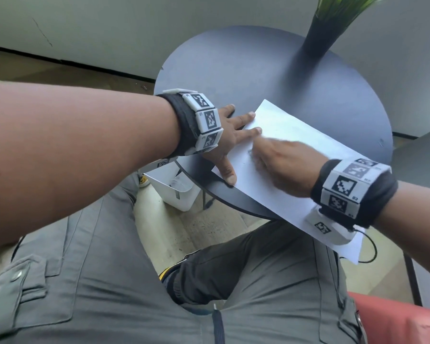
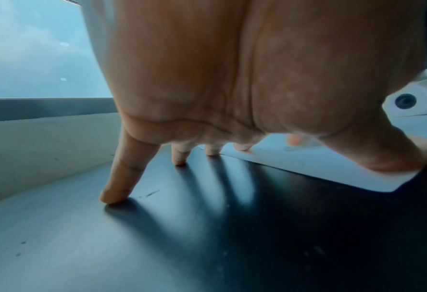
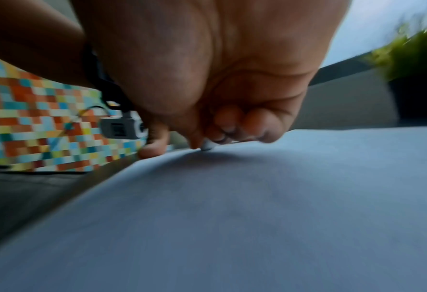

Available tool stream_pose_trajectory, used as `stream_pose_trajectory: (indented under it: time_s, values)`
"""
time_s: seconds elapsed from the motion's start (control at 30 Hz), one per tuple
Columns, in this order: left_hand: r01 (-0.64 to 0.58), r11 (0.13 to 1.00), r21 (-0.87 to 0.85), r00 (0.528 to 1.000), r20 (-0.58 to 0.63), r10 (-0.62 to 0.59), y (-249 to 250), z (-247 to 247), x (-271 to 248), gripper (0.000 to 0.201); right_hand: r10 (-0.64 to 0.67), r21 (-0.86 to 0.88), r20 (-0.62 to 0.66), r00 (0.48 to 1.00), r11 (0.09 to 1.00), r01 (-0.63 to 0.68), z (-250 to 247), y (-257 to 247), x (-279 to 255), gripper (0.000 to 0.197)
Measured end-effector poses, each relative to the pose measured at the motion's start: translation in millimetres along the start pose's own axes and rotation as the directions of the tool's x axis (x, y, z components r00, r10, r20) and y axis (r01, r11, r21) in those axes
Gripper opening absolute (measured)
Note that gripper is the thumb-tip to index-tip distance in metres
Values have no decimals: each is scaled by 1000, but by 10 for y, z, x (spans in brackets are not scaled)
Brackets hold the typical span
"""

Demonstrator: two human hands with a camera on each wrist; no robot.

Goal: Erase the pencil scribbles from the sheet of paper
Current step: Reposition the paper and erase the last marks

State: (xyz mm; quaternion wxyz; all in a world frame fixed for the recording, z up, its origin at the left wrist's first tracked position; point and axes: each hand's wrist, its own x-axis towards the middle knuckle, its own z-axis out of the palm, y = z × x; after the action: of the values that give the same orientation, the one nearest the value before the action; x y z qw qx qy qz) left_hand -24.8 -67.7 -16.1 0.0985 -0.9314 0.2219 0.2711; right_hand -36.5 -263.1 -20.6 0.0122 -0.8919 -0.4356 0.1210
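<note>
A white sheet of paper point(image 1: 298, 135) lies askew on the round dark table point(image 1: 233, 70), its near corner hanging over the edge. My left hand point(image 1: 230, 135) is spread flat, with thumb and two fingertips pressing the sheet's left edge point(image 2: 320, 168) and the other fingers on the table. My right hand point(image 1: 281, 162) is blurred over the middle of the sheet, fingers curled. In the right wrist view they pinch a small white eraser point(image 3: 207, 146) whose tip touches the paper point(image 3: 257, 207). A faint grey pencil mark point(image 1: 250, 152) shows beside the fingertips.
A dark vase with green grass-like leaves point(image 1: 320, 38) stands at the table's far right. A white bin point(image 1: 174, 189) sits on the floor under the table's left edge. My knees in grey trousers point(image 1: 109, 281) are below the table edge.
</note>
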Motion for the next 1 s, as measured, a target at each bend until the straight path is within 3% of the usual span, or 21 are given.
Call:
stream_pose_trajectory:
  time_s: [0.07, 0.1, 0.17, 0.23, 0.3, 0.37, 0.4, 0.53, 0.63, 0.7, 0.8, 0.83, 0.87, 0.93, 1.0]
  values:
    - [6, 1000, 6, 1000, 1, -6, 17, -2, -7, 135, -157, 110, 115, 981, 983, 144, 4, -106, -60, 12]
    - [8, 1000, 2, 1000, 3, -8, 20, -5, -9, 135, -166, 163, 162, 973, 977, 139, -29, -76, -68, 14]
    - [3, 1000, -7, 1000, 5, -3, 9, -14, -2, 135, -18, 131, 134, 991, 991, 0, -139, 48, -15, 29]
    - [3, 1000, -4, 1000, 6, -3, 2, -7, -1, 134, 135, 39, 11, 991, 990, -136, -111, 122, 11, 22]
    - [6, 1000, 8, 1000, 3, -6, 12, -7, -14, 133, 7, 20, 41, 999, 1000, -8, 10, 8, -8, 8]
    - [12, 1000, 10, 1000, 3, -12, 32, -18, -29, 133, -166, 155, 154, 974, 978, 142, 43, -97, -73, 4]
    - [12, 1000, 3, 1000, 4, -12, 34, -26, -30, 133, -168, 196, 172, 971, 971, 133, -3, -70, -72, 6]
    - [9, 1000, -5, 1000, 3, -9, 16, -12, -19, 133, 137, 20, -10, 991, 990, -137, -95, 152, 15, 15]
    - [9, 1000, 0, 1000, -1, -9, 23, -7, -28, 133, -85, 69, 128, 988, 995, 77, -31, -42, -33, 9]
    - [8, 1000, -3, 1000, 1, -8, 29, -17, -31, 134, -149, 189, 202, 968, 976, 111, -111, -63, -48, 10]
    - [7, 1000, 9, 1000, 2, -7, 6, -8, -1, 134, 95, 162, 49, 994, 981, -102, -164, 95, 16, 20]
    - [6, 1000, 14, 1000, 3, -6, 5, -3, -3, 134, 105, 122, -3, 994, 987, -104, -135, 79, 11, 18]
    - [7, 1000, 15, 1000, 5, -7, 13, -5, -9, 134, 42, 92, -2, 999, 995, -42, -87, 41, 4, 14]
    - [20, 1000, 6, 1000, 12, -20, 38, -18, -34, 133, -148, 164, 125, 981, 978, 127, -33, -60, -46, 8]
    - [23, 1000, -1, 1000, 6, -23, 53, -40, -45, 132, -165, 291, 222, 961, 952, 96, -95, -14, -70, 11]
